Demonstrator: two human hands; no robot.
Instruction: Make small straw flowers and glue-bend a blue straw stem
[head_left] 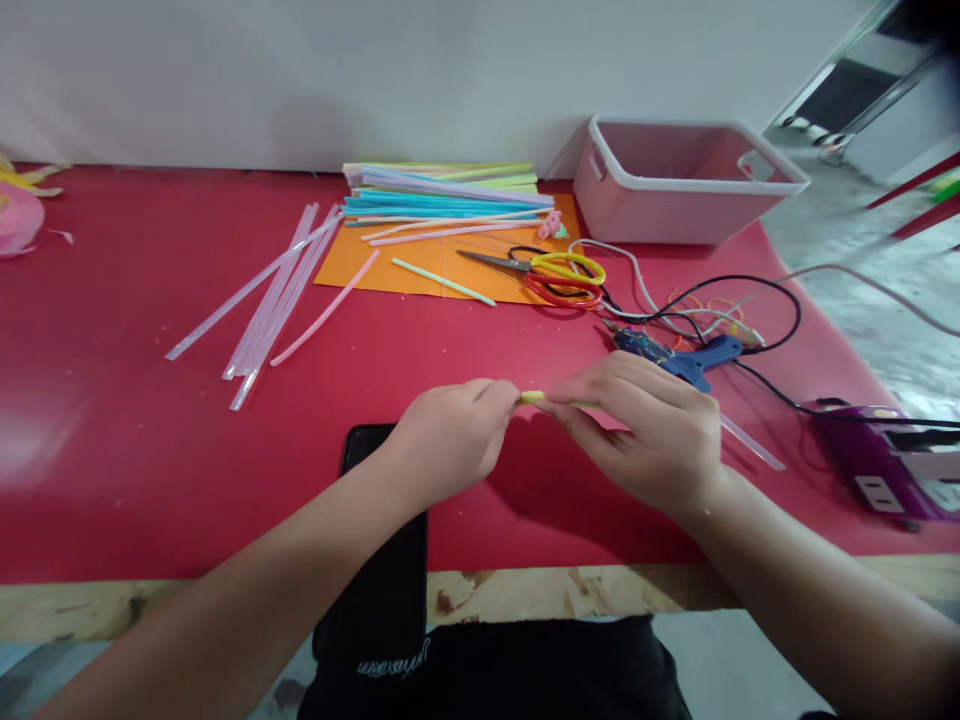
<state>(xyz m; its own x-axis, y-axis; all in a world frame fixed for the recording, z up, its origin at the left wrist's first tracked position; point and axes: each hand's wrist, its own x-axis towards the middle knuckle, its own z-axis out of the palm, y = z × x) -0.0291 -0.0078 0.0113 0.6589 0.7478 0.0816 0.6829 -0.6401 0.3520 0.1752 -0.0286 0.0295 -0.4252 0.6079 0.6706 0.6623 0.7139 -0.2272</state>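
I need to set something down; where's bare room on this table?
The widest bare patch of red table is left of the clear strips and phone. A smaller one lies between the short green stick and the left hand. It's crowded at right around the glue gun and cables, and at the back around the stick pile and scissors.

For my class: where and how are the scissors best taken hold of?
Probably by the yellow handle and red handle, coming from the near side: the scissors lie flat, blades pointing left, and cables crowd the handles' far and right sides.
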